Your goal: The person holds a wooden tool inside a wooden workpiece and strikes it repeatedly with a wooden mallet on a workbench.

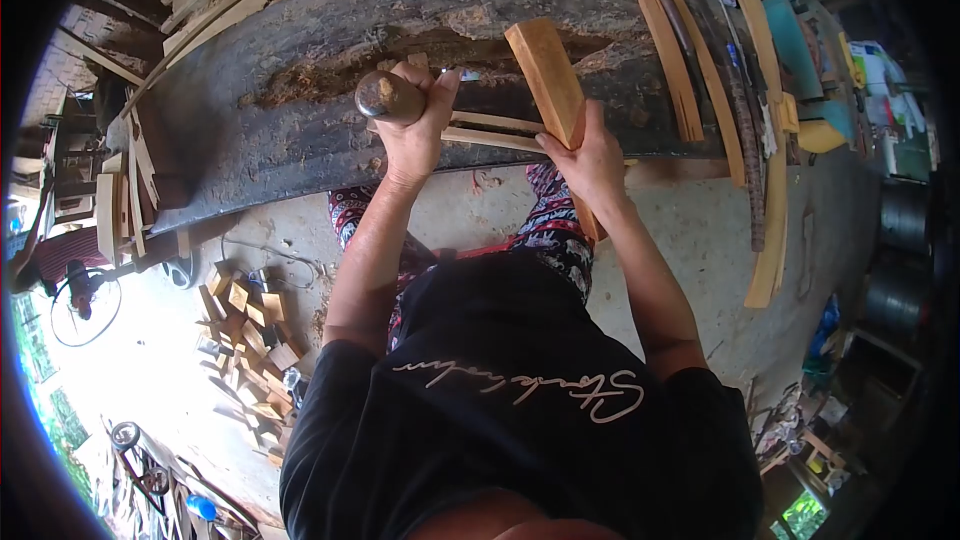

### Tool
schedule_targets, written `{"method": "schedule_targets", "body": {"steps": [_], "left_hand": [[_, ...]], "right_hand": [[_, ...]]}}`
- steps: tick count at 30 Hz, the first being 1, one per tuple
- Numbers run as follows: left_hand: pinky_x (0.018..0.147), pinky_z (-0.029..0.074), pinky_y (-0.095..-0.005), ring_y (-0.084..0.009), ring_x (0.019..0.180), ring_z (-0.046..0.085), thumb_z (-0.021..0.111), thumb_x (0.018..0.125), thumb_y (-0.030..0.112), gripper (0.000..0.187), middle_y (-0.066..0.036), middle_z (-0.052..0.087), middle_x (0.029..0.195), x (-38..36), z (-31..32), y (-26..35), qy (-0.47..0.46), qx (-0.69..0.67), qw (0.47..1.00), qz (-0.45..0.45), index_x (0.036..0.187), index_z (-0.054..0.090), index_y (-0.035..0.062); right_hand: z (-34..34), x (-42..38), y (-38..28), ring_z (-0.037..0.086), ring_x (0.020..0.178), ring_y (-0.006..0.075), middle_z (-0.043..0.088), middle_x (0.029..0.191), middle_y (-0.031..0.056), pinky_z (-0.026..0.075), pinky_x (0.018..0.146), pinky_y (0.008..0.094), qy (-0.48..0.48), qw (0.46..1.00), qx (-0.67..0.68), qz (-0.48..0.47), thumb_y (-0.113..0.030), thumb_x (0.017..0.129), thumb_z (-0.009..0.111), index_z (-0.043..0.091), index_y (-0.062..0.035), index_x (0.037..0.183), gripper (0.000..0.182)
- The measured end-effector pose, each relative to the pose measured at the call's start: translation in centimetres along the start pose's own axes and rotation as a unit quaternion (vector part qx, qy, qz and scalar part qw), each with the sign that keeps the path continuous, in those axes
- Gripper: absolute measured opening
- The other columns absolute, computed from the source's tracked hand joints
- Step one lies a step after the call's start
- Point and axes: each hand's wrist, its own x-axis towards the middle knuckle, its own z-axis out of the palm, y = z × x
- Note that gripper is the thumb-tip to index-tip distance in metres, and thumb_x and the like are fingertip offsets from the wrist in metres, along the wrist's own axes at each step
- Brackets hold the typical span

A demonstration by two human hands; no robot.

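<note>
My left hand (pixel 413 140) is closed round a tool with a thick, round, brownish knob-like end (pixel 390 98) facing up toward me; the rest of the tool is hidden by my fingers. My right hand (pixel 592 162) grips a long squared piece of wood (pixel 547 75), fingers wrapped on its side and thumb near its edge. That wood slants across the front edge of the dark workbench (pixel 300 155), and its lower end shows by my thigh. Between my hands, two thin pale wooden strips (pixel 495 137) lie along the bench edge.
A rough hollow (pixel 330 75) runs along the bench top. Curved wooden pieces (pixel 705 80) lie at the right. Long boards (pixel 260 5) line the far side. Below left, a pile of wood offcuts (pixel 250 330) covers the floor. A fan (pixel 85 300) stands at the far left.
</note>
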Motion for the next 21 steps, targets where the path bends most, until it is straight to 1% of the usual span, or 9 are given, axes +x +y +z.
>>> {"method": "schedule_targets", "body": {"steps": [2, 7, 9, 12, 15, 17, 21], "left_hand": [[0.054, 0.038, -0.0257, -0.0073, 0.061, 0.041, 0.073, 0.087, 0.008, 0.03, 0.004, 0.045, 0.067, -0.1, 0.1, -0.2, 0.003, -0.035, 0.999, -0.038, 0.075, 0.046, 0.0098], [0.056, 0.038, -0.027, -0.0091, 0.063, 0.04, 0.073, 0.086, 0.007, 0.03, 0.003, 0.044, 0.068, -0.5, 0.4, 0.0, -0.011, -0.021, 0.999, -0.024, 0.075, 0.045, 0.0092], [0.057, 0.038, -0.0273, -0.0094, 0.063, 0.04, 0.073, 0.086, 0.006, 0.03, 0.003, 0.044, 0.068, -0.2, 0.3, 0.5, -0.02, -0.018, 1.0, -0.014, 0.075, 0.045, 0.009], [0.056, 0.038, -0.0277, -0.0099, 0.062, 0.04, 0.073, 0.085, 0.005, 0.03, 0.003, 0.043, 0.068, 0.0, -0.2, 1.1, -0.023, -0.002, 1.0, -0.007, 0.075, 0.045, 0.009], [0.056, 0.037, -0.028, -0.0104, 0.061, 0.039, 0.072, 0.085, 0.004, 0.03, 0.003, 0.043, 0.068, 0.4, -0.4, 0.7, -0.026, -0.024, 0.999, -0.021, 0.075, 0.044, 0.0092], [0.043, 0.036, -0.0266, -0.0078, 0.049, 0.044, 0.061, 0.093, 0.003, 0.024, 0.0, 0.045, 0.061, 0.3, -0.7, -0.1, -0.037, -0.003, 0.999, 0.032, 0.08, 0.042, 0.0085], [0.043, 0.036, -0.0264, -0.0078, 0.049, 0.043, 0.061, 0.093, 0.002, 0.024, 0.0, 0.044, 0.062, 0.3, -0.7, -0.3, -0.047, -0.009, 0.998, 0.044, 0.08, 0.042, 0.0079]], "right_hand": [[0.1, 0.0, 0.1, 0.067, 0.083, 0.0428, 0.065, 0.089, 0.0241, 0.054, 0.069, 0.0489, 0.004, 1.0, 0.0, -0.006, -0.033, 0.079, 0.078, 0.041, -0.0037, 0.114, 0.059], [0.2, -0.1, 0.2, 0.067, 0.083, 0.0429, 0.066, 0.089, 0.0241, 0.055, 0.068, 0.049, 0.022, 0.999, -0.012, -0.023, -0.033, 0.079, 0.079, 0.041, -0.0039, 0.113, 0.059], [0.2, 0.0, 0.3, 0.067, 0.083, 0.0429, 0.065, 0.089, 0.0243, 0.055, 0.068, 0.0491, 0.011, 1.0, -0.004, -0.016, -0.033, 0.079, 0.079, 0.041, -0.0039, 0.113, 0.059], [0.3, -0.1, 0.4, 0.067, 0.084, 0.043, 0.065, 0.09, 0.0246, 0.055, 0.068, 0.0492, 0.019, 0.999, -0.001, -0.026, -0.033, 0.079, 0.078, 0.04, -0.0039, 0.113, 0.059], [0.2, -0.1, 0.4, 0.067, 0.084, 0.0433, 0.065, 0.091, 0.0248, 0.055, 0.068, 0.0493, 0.007, 1.0, -0.006, -0.012, -0.033, 0.08, 0.078, 0.04, -0.0039, 0.113, 0.059], [0.3, -0.2, 0.4, 0.067, 0.084, 0.0435, 0.065, 0.091, 0.0248, 0.055, 0.069, 0.0495, 0.012, 1.0, -0.006, -0.018, -0.033, 0.08, 0.078, 0.04, -0.0041, 0.113, 0.059], [0.3, -0.1, 0.5, 0.067, 0.085, 0.0438, 0.065, 0.091, 0.0247, 0.055, 0.069, 0.05, 0.012, 1.0, -0.004, -0.019, -0.033, 0.079, 0.078, 0.039, -0.0047, 0.113, 0.059]]}}
